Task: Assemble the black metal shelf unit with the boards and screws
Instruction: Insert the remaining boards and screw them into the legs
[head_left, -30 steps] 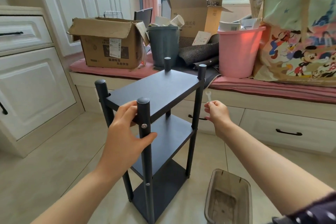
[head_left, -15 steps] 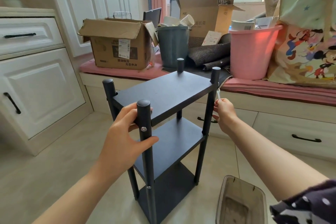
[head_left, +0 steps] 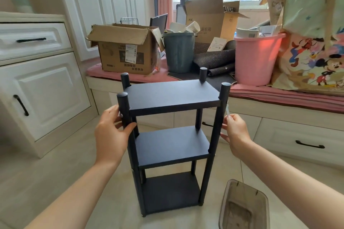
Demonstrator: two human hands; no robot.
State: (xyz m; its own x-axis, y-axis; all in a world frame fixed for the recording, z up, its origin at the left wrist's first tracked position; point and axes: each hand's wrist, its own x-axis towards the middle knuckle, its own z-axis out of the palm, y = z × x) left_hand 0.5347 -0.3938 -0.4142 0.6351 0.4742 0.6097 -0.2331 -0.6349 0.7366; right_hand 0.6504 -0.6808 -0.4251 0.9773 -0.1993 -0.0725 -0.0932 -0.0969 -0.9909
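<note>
The black shelf unit (head_left: 171, 96) stands upright on the tiled floor with three boards between four round posts. My left hand (head_left: 111, 132) wraps the front left post just below the top board, near a silver screw head. In my right hand (head_left: 235, 132), pinched between the fingers, is a small white wrench (head_left: 227, 108). Its tip rests against the front right post at the level of the top board.
A translucent brown plastic bin (head_left: 243, 206) sits on the floor at the lower right. A window bench (head_left: 279, 96) behind the shelf holds cardboard boxes, a grey bucket (head_left: 178, 52), a pink bucket (head_left: 255, 57) and a cartoon bag. White cabinets (head_left: 44, 89) stand to the left.
The shelf unit has turned so its long side faces me. My right hand brought the white wrench up against the front right post. My left hand stayed on the front left post.
</note>
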